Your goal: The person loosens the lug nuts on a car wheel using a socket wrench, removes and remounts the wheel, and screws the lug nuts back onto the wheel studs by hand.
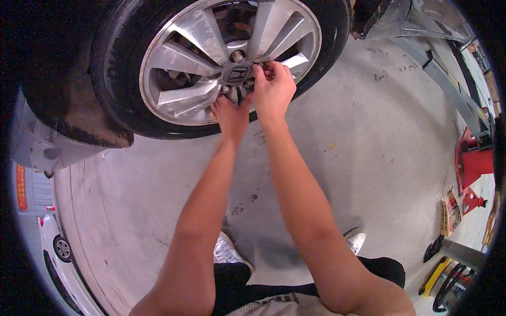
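Bare arms (300, 184) (hands (275, 92) at wheel (205, 39))

Open floor (369, 121) lay right of the forearms, giving clear lateral passage. The tire (110, 68) blocked access around the rim. Wheel spokes (192, 95) limited inward reach to the gaps between them; the gray lift arm (443, 73) obstructed the far right.
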Demonstrator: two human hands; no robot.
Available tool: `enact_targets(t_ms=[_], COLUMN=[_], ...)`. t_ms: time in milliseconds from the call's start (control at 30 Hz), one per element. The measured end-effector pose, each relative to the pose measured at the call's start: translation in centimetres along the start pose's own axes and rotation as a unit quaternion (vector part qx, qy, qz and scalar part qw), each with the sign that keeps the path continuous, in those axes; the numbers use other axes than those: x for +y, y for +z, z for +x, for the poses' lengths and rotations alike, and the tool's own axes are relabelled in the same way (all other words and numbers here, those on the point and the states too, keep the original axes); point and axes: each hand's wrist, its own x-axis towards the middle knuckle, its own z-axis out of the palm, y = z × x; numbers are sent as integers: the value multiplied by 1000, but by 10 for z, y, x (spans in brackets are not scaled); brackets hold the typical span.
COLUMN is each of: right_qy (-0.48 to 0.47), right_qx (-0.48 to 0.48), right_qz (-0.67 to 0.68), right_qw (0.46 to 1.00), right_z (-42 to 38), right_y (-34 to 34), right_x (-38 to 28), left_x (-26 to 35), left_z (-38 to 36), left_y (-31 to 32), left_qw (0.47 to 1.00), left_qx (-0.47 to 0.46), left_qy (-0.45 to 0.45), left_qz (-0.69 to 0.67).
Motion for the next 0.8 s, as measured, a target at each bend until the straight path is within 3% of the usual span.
enact_targets(t_ms=[133,233,300,400,533,600,667,733,767,800], right_qy=[-14,23,-38,-42,-66,-89,-76,-68,-67,-71], right_qx=[9,-29,-29,35,-10,-8,-20,-36,-38,-57], right_qz=[-11,-41,-153,-71,-77,-48,-45,-103,-103,-130], right_qw=[1000,998,987,996,995,995,996,992,992,987], right_z=[-1,1,2,1,2,0,0,1,2,3], right_y=[3,3,1,3,-2,-1,-5,-7,-8,-9], right_x=[4,7,7,5,5,8,5,2,2,3], left_x=[1,1,5,14,21,26,34,43,47,61], left_z=[-4,-7,-6,-2,-5,-15,-22,-27,-26,-21], left_y=[3,1,-3,-12,-14,-13,-11,-12,-13,-27], left_qw=[997,1000,1000,998,996,992,990,974,974,952], left_qx=[-41,-1,-10,-51,-57,28,49,119,119,55], left_qy=[-59,-4,-13,-41,-62,-82,-83,-32,-33,-87], left_qz=[25,-12,-7,-26,-12,-92,-106,-189,-188,-290])
